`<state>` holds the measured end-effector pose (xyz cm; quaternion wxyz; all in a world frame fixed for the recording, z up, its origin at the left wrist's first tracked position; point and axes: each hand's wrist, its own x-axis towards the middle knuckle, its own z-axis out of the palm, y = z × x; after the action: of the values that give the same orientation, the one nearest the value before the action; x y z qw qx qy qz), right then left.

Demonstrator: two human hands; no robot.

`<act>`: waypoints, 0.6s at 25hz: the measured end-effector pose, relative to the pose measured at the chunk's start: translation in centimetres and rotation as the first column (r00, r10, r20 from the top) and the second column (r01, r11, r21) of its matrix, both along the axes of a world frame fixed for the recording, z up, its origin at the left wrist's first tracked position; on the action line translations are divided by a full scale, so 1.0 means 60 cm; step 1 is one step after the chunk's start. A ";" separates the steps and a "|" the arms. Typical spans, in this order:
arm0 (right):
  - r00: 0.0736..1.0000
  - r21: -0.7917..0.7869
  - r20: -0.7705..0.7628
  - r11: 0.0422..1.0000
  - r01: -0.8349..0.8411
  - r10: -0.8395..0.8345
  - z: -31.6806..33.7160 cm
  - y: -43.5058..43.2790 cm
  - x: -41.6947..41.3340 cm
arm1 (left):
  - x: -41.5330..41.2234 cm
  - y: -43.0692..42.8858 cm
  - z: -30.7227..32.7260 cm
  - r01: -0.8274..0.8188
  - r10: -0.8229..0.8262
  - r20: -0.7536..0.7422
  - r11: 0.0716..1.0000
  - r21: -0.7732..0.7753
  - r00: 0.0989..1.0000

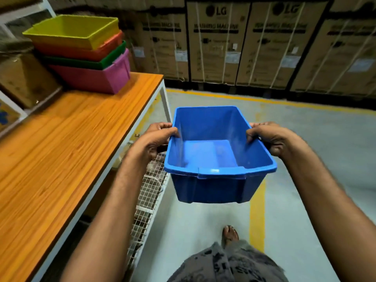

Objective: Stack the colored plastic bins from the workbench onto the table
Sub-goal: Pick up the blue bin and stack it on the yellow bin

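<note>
In the upper left of the frame four bins sit nested on the worktop [61,139], pink bin [95,78] lowest, then green bin [85,63], orange bin [81,51] and yellow bin [71,31] on top, so most of the stacking looks done. At centre the left hand [154,141] has its fingers [161,125] clamped over one rim of the empty blue bin [211,151], held in the air over the floor [305,159] right of the worktop, and the right hand [270,137] clamps the opposite rim; this bin seemingly remains to be nested into the yellow one
</note>
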<state>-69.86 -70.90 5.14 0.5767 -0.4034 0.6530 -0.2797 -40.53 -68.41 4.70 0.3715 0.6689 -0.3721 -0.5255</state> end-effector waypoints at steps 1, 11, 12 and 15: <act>0.999 0.016 -0.005 0.999 -0.034 0.034 0.003 -0.047 -0.012 | -0.009 -0.037 0.000 -0.026 0.027 -0.037 0.999 0.022 0.999; 0.982 -0.082 0.054 0.981 -0.175 0.180 0.095 -0.406 -0.031 | -0.044 -0.320 0.065 -0.188 0.183 -0.058 0.979 -0.083 0.981; 0.981 -0.130 0.049 0.975 -0.178 0.186 0.101 -0.436 -0.023 | -0.039 -0.340 0.075 -0.214 0.206 -0.070 0.968 -0.133 0.976; 0.983 -0.328 0.061 0.934 -0.143 0.172 0.120 -0.527 0.021 | -0.007 -0.414 0.102 -0.284 0.275 -0.074 0.905 -0.316 0.959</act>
<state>-68.61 -102.54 12.37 0.5522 -0.5303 0.5379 -0.3530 -40.93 -93.26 10.82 0.5525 0.6380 -0.3484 -0.4078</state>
